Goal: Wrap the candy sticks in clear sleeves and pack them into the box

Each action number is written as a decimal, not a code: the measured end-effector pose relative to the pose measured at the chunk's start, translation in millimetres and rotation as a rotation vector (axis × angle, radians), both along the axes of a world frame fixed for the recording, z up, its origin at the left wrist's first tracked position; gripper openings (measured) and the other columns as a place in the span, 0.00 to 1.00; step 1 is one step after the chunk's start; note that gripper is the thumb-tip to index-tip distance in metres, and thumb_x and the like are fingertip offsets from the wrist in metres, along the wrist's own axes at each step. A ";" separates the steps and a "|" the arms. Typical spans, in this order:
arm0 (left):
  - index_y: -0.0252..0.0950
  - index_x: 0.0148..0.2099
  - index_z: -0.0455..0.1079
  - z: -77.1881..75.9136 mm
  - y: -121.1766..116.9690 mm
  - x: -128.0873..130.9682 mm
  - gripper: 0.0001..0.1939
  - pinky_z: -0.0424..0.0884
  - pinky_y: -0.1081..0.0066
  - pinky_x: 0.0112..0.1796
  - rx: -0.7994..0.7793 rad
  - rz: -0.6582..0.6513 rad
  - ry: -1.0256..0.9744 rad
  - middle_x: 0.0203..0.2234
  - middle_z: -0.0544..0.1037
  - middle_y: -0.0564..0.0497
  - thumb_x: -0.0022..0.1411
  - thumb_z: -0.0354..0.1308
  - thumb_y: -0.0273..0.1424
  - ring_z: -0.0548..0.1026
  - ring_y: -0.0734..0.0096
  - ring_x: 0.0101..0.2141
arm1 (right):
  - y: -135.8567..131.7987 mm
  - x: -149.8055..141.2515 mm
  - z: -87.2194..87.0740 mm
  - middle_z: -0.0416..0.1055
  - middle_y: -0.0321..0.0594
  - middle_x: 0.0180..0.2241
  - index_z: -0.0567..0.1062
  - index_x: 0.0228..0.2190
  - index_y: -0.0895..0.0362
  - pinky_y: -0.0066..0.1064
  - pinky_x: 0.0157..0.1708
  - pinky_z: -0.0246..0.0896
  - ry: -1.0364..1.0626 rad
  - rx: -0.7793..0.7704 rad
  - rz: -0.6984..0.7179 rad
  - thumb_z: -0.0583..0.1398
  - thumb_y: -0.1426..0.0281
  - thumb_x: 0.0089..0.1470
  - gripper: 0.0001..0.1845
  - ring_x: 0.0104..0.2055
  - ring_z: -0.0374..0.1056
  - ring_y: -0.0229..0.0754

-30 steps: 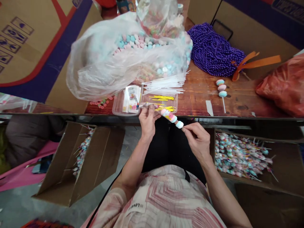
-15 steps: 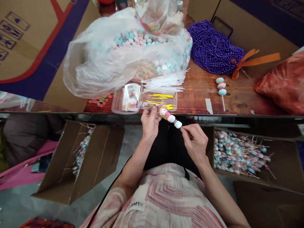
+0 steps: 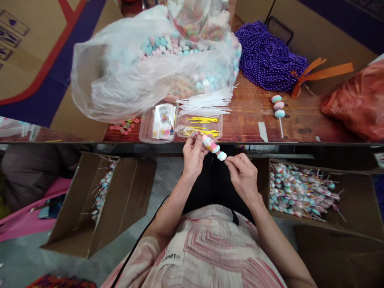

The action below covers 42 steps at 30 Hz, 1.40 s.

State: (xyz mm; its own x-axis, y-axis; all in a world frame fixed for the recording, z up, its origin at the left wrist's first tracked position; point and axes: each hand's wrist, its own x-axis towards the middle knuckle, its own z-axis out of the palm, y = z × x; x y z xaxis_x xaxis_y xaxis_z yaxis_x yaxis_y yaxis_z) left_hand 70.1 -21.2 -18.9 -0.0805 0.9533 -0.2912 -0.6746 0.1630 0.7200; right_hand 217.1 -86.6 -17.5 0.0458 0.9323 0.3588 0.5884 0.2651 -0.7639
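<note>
Left hand [image 3: 193,156]: grip closed, thumb and fingers pinching the clear wrapper [image 3: 183,130] at the upper end of the candy skewer.
Right hand [image 3: 243,174]: narrow grip, fingertips pinching the lower end of the candy skewer, just beside its last white-and-blue piece.
Candy skewer [image 3: 212,145]: one, pink, white and blue, tilted, held between both hands at the front edge of the tabletop [image 3: 240,128]; its upper part lies inside the clear wrapper.
Plastic tray [image 3: 144,131]: two compartments; printed packets [image 3: 163,120] in the left one, yellow twist ties [image 3: 204,119] in the right.
White sticks [image 3: 207,102]: a loose bundle, across the back of the right compartment.
Clear plastic bag [image 3: 120,84]: large, behind the tray, pastel candies inside.
Unwrapped candy skewer [image 3: 279,106]: one, lying on the tabletop, right of the tray.
Purple cord bundle [image 3: 267,58]: one, behind that skewer, tied with orange ribbon.
Right cardboard box [image 3: 357,204]: below the tabletop, many wrapped skewers [image 3: 300,192] inside.
</note>
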 end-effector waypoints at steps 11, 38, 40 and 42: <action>0.38 0.42 0.70 -2.8 -5.4 9.0 0.23 0.76 0.63 0.45 0.028 -0.057 -0.029 0.39 0.83 0.46 0.52 0.71 0.46 0.82 0.56 0.47 | 0.8 -2.9 1.3 0.62 0.35 0.27 0.76 0.33 0.55 0.31 0.29 0.55 0.047 -0.037 0.065 0.57 0.74 0.63 0.08 0.28 0.60 0.37; 0.34 0.45 0.73 -6.0 -17.2 2.7 0.23 0.75 0.65 0.43 0.000 -0.253 0.016 0.38 0.83 0.44 0.54 0.71 0.44 0.83 0.59 0.40 | -13.0 -13.6 -3.1 0.65 0.31 0.20 0.74 0.25 0.56 0.27 0.25 0.54 0.388 -0.465 0.046 0.60 0.64 0.58 0.13 0.23 0.60 0.34; 0.33 0.45 0.73 -6.7 -22.2 5.5 0.22 0.75 0.65 0.43 -0.023 -0.260 0.010 0.38 0.83 0.43 0.55 0.70 0.43 0.83 0.58 0.40 | -11.3 -19.6 -4.3 0.65 0.31 0.20 0.74 0.24 0.56 0.27 0.25 0.54 0.421 -0.444 0.030 0.60 0.64 0.58 0.12 0.23 0.60 0.34; 0.33 0.45 0.73 -6.9 -26.3 6.4 0.21 0.76 0.64 0.43 -0.039 -0.256 0.006 0.38 0.83 0.43 0.56 0.69 0.43 0.83 0.58 0.40 | -7.9 -26.1 -5.3 0.65 0.31 0.19 0.74 0.24 0.56 0.27 0.25 0.54 0.439 -0.429 0.027 0.60 0.64 0.57 0.12 0.23 0.60 0.34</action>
